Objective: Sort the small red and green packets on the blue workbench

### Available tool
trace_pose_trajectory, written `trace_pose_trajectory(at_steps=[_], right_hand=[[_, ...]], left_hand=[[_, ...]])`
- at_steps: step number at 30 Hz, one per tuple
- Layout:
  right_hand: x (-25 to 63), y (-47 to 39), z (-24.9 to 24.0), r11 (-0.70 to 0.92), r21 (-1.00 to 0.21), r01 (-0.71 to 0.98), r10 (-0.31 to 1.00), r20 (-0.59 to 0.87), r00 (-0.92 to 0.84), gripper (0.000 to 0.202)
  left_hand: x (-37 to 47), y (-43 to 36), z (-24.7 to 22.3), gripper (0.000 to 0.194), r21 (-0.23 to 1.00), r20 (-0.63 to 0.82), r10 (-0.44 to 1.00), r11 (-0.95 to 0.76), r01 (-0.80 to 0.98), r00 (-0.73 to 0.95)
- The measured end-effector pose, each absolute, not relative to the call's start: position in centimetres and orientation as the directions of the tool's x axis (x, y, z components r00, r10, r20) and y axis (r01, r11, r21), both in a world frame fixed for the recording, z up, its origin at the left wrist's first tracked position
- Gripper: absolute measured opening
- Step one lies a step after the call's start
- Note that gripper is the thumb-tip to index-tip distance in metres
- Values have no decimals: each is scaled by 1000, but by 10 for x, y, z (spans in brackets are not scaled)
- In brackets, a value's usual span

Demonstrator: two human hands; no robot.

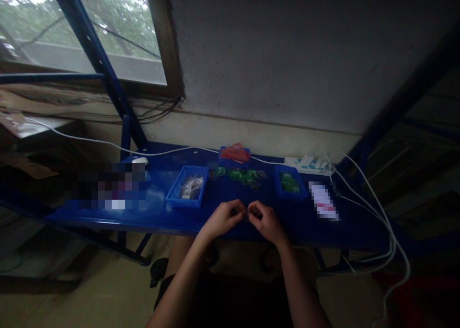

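**Pinching a tiny part between two hands at the bench edge**

Holding a small dark part (247,213), too small and dim to identify, right between the fingertips of both hands, just above the near edge of the blue metal workbench (151,213). Closing in from the left with the left hand (223,218), fingers curled tight and thumb and forefinger pinched narrow on the piece. Meeting it from the right with the right hand (265,221), likewise pinched shut on the same spot, knuckles almost touching the other hand's. Lying midway between the two grips, so neither hand nearer; long axis impossible to tell at this size.

Sitting just beyond the hands, a loose scatter of small green circuit boards (241,175). Standing to the left, a blue plastic bin of clear-bagged bits (187,186); to the right, a smaller blue bin of green pieces (289,182); at the back, a blue tray of red parts (235,154). Trailing along the far right, a white power strip (308,163) with white cables (390,232).
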State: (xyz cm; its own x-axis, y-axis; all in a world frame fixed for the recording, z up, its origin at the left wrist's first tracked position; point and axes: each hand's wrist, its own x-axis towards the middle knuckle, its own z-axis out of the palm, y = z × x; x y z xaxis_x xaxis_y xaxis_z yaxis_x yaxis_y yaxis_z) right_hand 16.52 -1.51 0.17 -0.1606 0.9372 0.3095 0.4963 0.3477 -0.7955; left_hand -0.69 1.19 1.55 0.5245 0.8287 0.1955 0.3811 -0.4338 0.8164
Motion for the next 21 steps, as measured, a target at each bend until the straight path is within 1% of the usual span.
trace_pose_trajectory(at_steps=[13,21], right_hand=[[165,-14,0,350,-791,502,937,310,-163,4],[166,-14,-1,351,-791,501,936,309,-169,4]], left_hand=[[-6,13,11,16,824,189,836,-420,381,515],[-6,13,12,23,791,211,820,-463,400,533]])
